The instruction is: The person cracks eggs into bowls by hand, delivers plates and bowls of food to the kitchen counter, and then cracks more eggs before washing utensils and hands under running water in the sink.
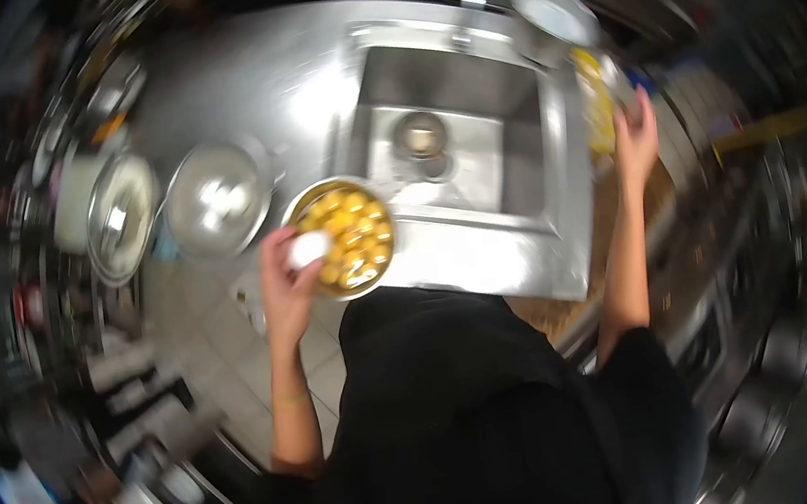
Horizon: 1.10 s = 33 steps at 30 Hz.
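My left hand (284, 282) is closed around a white egg (310, 249). It holds the egg over the left side of a round metal bowl (391, 262) filled with several whole yellow egg yolks (348, 227). Out past the sink's right side, my right hand (638, 137) is raised, its fingers bent against a pale, greyish thing (617, 83) too blurred to name. Just left of that hand is a yellow item (595, 103), perhaps a bag or packet.
A steel sink (548, 113) with a small round metal vessel (421, 136) inside lies ahead. Left of the yolks are a large shiny metal bowl (219, 199) and another bowl (122, 218). A white-topped round container (556, 14) stands behind the sink's right corner.
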Each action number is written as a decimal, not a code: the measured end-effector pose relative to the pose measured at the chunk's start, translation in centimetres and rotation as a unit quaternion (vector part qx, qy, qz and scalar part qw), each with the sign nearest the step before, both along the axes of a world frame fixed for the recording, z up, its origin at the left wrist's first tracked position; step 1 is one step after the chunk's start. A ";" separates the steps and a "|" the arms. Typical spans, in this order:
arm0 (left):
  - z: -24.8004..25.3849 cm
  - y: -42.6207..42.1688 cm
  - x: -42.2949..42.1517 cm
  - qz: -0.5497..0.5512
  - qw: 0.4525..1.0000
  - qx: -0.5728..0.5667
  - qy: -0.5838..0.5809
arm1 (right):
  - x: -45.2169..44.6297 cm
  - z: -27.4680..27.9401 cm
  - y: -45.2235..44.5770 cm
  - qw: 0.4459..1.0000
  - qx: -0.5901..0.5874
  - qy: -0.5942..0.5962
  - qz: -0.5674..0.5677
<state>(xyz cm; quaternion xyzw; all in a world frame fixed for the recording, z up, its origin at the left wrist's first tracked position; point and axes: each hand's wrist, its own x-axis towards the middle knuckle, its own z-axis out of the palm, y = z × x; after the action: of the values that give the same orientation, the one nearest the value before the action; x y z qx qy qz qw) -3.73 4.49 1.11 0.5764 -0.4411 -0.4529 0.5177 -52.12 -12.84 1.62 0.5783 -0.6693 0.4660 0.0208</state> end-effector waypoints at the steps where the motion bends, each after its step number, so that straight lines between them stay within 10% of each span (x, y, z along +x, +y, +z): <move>1: 0.6 0.1 -0.3 -0.015 0.999 0.035 0.013 | 3.6 -3.0 1.1 0.966 0.012 -0.180 0.188; 2: 0.3 0.3 -1.0 0.003 0.999 0.005 -0.044 | 9.8 -2.3 4.4 0.900 0.118 -0.279 0.314; 6: 3.2 -1.1 -2.7 -0.105 0.976 0.071 -0.176 | 25.1 1.2 11.8 0.789 0.190 -0.076 0.579; 13: -0.9 -7.6 7.5 0.071 0.953 0.055 -0.289 | 27.2 -1.1 12.0 0.718 0.278 -0.435 0.467; 15: -5.2 -9.1 13.8 0.048 0.852 -0.063 -0.517 | 26.1 -1.1 11.8 0.730 0.299 -0.429 0.441; 18: -11.0 -10.6 18.7 -0.105 0.824 0.040 -0.555 | 25.0 -2.0 12.1 0.746 0.310 -0.418 0.416; 30: -11.7 -13.4 17.1 0.006 0.902 0.047 -0.429 | 26.5 0.3 12.1 0.732 0.277 -0.470 0.408; 33: -10.5 -13.7 16.8 0.092 0.994 0.023 0.057 | 26.2 -0.2 11.7 0.724 0.266 -0.492 0.404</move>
<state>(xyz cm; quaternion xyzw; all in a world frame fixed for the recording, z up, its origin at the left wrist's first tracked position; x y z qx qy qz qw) 13.07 -9.17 -9.41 0.5997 -0.3459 -0.4457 0.5675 -25.94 -1.11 1.47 0.4653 -0.3850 0.4518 -0.6567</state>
